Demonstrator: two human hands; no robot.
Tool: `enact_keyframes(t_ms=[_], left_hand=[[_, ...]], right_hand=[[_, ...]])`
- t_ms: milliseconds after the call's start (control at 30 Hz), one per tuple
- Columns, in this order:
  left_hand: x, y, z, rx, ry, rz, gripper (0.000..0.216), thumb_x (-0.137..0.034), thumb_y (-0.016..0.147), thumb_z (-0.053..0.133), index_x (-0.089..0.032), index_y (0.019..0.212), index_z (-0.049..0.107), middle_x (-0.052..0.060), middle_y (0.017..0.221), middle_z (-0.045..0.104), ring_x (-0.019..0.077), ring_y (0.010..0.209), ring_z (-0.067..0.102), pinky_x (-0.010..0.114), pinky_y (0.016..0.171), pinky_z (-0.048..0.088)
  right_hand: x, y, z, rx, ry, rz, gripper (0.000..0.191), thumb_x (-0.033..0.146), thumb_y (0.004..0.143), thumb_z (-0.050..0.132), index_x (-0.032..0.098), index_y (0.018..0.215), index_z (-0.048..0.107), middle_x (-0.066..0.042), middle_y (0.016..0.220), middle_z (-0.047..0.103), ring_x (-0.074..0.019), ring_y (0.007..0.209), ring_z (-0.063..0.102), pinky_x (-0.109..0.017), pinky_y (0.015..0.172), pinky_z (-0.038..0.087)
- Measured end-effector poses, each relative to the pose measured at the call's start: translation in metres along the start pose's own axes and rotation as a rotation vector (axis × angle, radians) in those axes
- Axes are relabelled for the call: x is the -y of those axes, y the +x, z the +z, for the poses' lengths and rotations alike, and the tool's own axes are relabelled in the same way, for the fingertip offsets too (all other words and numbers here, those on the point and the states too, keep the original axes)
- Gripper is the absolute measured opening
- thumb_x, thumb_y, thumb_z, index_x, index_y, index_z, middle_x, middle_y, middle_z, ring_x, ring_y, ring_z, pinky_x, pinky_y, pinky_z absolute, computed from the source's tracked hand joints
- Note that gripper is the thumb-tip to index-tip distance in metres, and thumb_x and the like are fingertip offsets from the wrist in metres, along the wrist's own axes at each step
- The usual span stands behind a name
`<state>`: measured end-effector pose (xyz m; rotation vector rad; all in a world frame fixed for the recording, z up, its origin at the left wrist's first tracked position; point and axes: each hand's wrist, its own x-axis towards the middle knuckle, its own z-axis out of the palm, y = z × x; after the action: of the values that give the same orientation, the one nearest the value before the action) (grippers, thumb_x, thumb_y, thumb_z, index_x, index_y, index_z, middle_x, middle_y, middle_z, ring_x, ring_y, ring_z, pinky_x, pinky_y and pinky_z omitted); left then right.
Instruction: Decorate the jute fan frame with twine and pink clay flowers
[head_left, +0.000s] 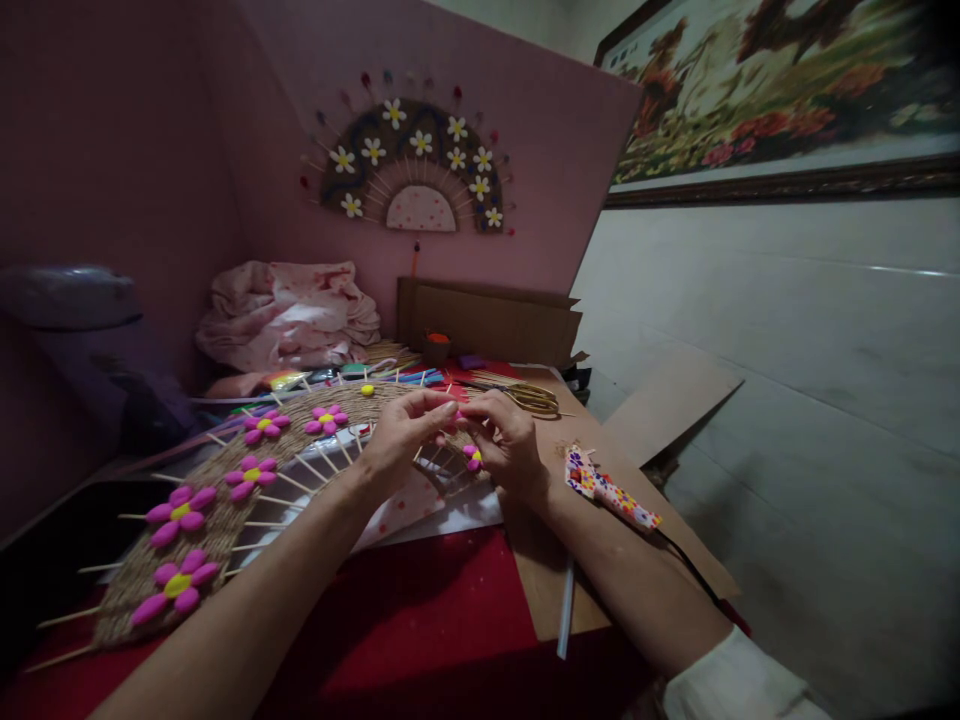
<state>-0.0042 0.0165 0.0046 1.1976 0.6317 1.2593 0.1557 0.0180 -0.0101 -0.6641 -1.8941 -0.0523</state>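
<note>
My left hand (409,432) and my right hand (514,445) meet over the far part of a half-round fan (214,475) wrapped in twine. Both are closed, fingertips pinched together on a small pink clay piece (460,413), mostly covered by the fingers. Thin wooden sticks poke out along the fan's inner and outer edges. Pink clay flowers (180,512) with yellow centres lie along the twine band. A lone yellow clay dot (367,390) sits near its top. Close to my right hand, another pink flower (472,457) partly shows.
Gold-handled scissors (534,400) lie behind my right hand. A flower-patterned glue gun (607,490) with a dark cord and a clear glue stick (565,610) rest at the right on cardboard. Bunched pink cloth (289,315) is at the back. A finished fan (420,150) hangs on the pink panel.
</note>
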Motion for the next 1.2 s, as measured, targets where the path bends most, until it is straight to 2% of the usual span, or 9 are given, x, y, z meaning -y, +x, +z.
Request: enact_keyframes(t_ms=[300, 600, 900, 1033, 1200], left_hand=[[-0.0036, -0.0014, 0.0035, -0.003, -0.029, -0.007, 0.031, -0.024, 0.055, 0.081, -0.011, 0.077, 0.064, 0.001, 0.062, 0.064, 0.0087, 0.05, 0.055, 0.021, 0.048, 0.042], [-0.0004, -0.0002, -0.0016, 0.042, -0.005, -0.038, 0.024, -0.026, 0.063, 0.077, -0.013, 0.075, 0.061, 0.001, 0.063, 0.065, 0.0079, 0.047, 0.054, 0.02, 0.046, 0.041], [-0.0002, 0.0009, 0.0, -0.065, -0.079, -0.077, 0.022, -0.019, 0.057, 0.078, -0.013, 0.068, 0.06, -0.002, 0.058, 0.06, 0.0074, 0.046, 0.054, 0.019, 0.044, 0.04], [-0.0018, 0.0003, 0.0002, -0.05, -0.092, -0.051, 0.024, -0.02, 0.057, 0.079, -0.012, 0.069, 0.06, -0.001, 0.059, 0.061, 0.0076, 0.046, 0.054, 0.02, 0.046, 0.04], [0.0002, 0.0004, -0.0019, 0.008, -0.092, -0.024, 0.026, -0.024, 0.059, 0.079, -0.012, 0.073, 0.062, 0.001, 0.063, 0.063, 0.0084, 0.051, 0.056, 0.02, 0.049, 0.041]], right_hand=[[-0.0041, -0.001, -0.0009, 0.044, 0.069, 0.015, 0.01, 0.024, 0.083, 0.061, 0.02, 0.092, 0.062, -0.003, 0.081, 0.06, -0.014, 0.071, 0.055, -0.027, 0.062, 0.045], [-0.0033, 0.0004, -0.001, 0.089, 0.025, -0.027, 0.007, 0.02, 0.084, 0.056, 0.02, 0.088, 0.062, -0.004, 0.08, 0.06, -0.015, 0.074, 0.055, -0.027, 0.063, 0.045], [-0.0028, -0.0015, 0.0012, 0.105, 0.094, 0.085, 0.009, 0.026, 0.083, 0.059, 0.018, 0.086, 0.062, -0.001, 0.073, 0.059, -0.0098, 0.058, 0.051, -0.023, 0.055, 0.043], [-0.0045, -0.0009, -0.0007, 0.055, 0.089, 0.142, 0.017, 0.031, 0.079, 0.066, 0.018, 0.089, 0.063, -0.002, 0.076, 0.062, -0.0107, 0.059, 0.051, -0.024, 0.056, 0.042], [-0.0041, 0.0006, -0.0006, 0.054, 0.129, 0.061, 0.009, 0.023, 0.085, 0.057, 0.02, 0.087, 0.065, -0.003, 0.077, 0.062, -0.014, 0.07, 0.056, -0.027, 0.065, 0.045]])
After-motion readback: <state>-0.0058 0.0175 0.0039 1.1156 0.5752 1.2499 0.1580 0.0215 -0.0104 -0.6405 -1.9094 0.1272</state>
